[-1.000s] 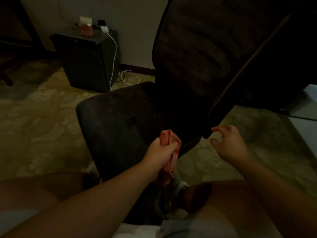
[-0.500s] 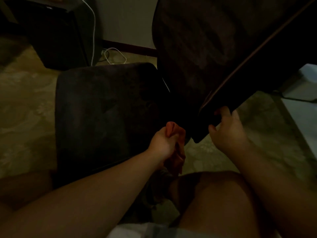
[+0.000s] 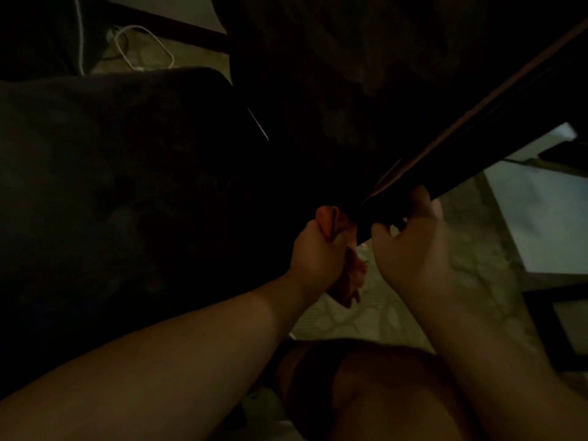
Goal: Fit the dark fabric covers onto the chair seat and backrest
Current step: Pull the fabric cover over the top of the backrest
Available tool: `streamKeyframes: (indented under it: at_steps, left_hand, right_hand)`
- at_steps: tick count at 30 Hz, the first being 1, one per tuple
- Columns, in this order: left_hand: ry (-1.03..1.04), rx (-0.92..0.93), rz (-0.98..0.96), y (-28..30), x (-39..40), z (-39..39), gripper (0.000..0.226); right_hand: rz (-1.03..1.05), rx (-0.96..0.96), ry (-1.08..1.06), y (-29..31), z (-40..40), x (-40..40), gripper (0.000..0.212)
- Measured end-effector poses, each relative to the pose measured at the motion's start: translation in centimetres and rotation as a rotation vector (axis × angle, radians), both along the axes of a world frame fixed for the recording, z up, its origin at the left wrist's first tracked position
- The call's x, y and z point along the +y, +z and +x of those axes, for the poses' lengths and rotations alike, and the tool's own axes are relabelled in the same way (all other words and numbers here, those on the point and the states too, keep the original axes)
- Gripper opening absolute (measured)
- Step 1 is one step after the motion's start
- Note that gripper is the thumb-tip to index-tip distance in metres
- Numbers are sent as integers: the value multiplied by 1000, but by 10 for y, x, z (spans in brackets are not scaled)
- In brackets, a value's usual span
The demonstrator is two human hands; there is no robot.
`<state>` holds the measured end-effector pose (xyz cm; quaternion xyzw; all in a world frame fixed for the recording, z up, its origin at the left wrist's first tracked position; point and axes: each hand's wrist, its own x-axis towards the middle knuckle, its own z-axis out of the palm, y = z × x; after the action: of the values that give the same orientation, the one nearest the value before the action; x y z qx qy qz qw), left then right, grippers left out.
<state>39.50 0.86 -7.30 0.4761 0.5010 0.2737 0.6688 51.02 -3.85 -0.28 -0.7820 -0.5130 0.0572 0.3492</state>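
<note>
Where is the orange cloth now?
The orange cloth is mid-frame in the head view, gripped by the left hand, beside the right hand.

Two hands in view: left hand [image 3: 313,249], right hand [image 3: 410,246]. Each has a grip on fabric. One orange-red cloth [image 3: 351,278], in the left grip, its tail hanging below it. One dark backrest cover [image 3: 350,100], its bottom corner in the right grip, the rest rising above and to the right of it. One dark chair seat [image 3: 111,186], left of both grips. One white cable [image 3: 143,46] on the floor, far up-left of the grips. One bare knee [image 3: 366,386] below the grips.
</note>
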Motion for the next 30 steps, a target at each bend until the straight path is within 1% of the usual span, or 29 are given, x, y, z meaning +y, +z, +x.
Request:
streamKeyframes:
  at_steps: [2, 4, 8, 11, 12, 14, 16, 19, 22, 25, 26, 28, 29, 30]
  left_hand:
    - [37, -33, -49, -1, 3, 9, 19]
    - [68, -93, -100, 0, 3, 15, 20]
    - [120, -333, -311, 6, 5, 22, 17]
    - [135, -453, -326, 10, 0, 20, 25]
    - [133, -474, -319, 8, -4, 17, 23]
    - [120, -486, -285, 6, -11, 14, 17]
    - [133, -464, -295, 6, -9, 17, 20]
    - [171, -431, -286, 14, -3, 21, 24]
    - [163, -434, -197, 10, 1, 23, 29]
    - [166, -442, -85, 16, -7, 10, 17]
    - [173, -439, -48, 17, -11, 5, 17]
    - [167, -388, -7, 12, -21, 1, 27]
    - [174, -336, -9, 9, -23, 1, 29]
    - [199, -295, -12, 5, -22, 4, 27]
  right_hand:
    - [5, 29, -10, -1, 0, 4, 48]
    - [15, 26, -8, -1, 0, 7, 49]
    - [24, -6, -37, 0, -2, 9, 53]
    - [21, -29, -36, 2, -7, 7, 54]
    - [29, -23, -29, 2, -9, 5, 53]
    - [31, -18, -23, 3, -10, 2, 55]
    - [16, -26, -21, 3, -10, 1, 59]
    - [-7, -14, -28, 6, -7, 1, 61]
    - [-24, -40, -46, 8, -7, 5, 61]
    - [-33, -22, -46, 9, -9, 4, 54]
    - [-26, -17, -45, 9, -9, 2, 52]
    - [2, -21, -36, 7, -10, -1, 49]
    - [8, -27, -38, 6, -11, -3, 48]
    - [9, -27, -40, 6, -11, -4, 48]
